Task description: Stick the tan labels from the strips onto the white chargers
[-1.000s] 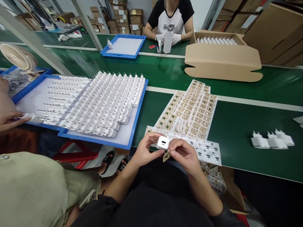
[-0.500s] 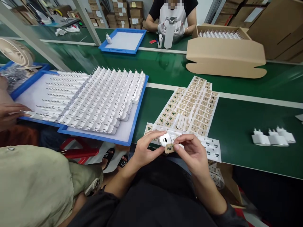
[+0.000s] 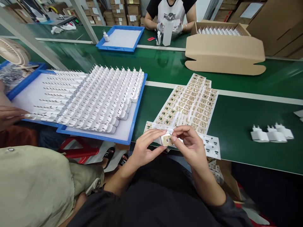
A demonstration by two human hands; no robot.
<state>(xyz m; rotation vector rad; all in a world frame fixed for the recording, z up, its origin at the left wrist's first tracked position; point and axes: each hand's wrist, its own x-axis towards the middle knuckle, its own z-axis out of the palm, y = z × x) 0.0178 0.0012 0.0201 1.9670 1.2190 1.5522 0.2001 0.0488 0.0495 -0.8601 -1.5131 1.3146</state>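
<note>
My left hand (image 3: 147, 145) is closed round a white plug charger (image 3: 163, 139), its port face turned up toward me. Over that face lies a small beige sticker (image 3: 167, 141) with cut-outs, and my right hand (image 3: 189, 143) pinches the sticker's right edge between thumb and forefinger. Whether the whole sticker touches the charger, I cannot tell. Beneath my hands is a white backing sheet (image 3: 211, 146), partly bared of stickers. Beyond it, several overlapping sheets of beige stickers (image 3: 187, 102) fan out on the green bench.
To the left, a blue tray (image 3: 123, 134) holds rows of white chargers, prongs up. Several loose chargers (image 3: 276, 135) stand at right. An open cardboard box (image 3: 224, 52) lies beyond. Across the bench sits a person in white gloves (image 3: 176, 29); another person's hand (image 3: 10, 115) is at far left.
My right hand has brought the sticker from just below the charger up over its port face. The left hand still holds the charger. The whole view has shifted slightly.
</note>
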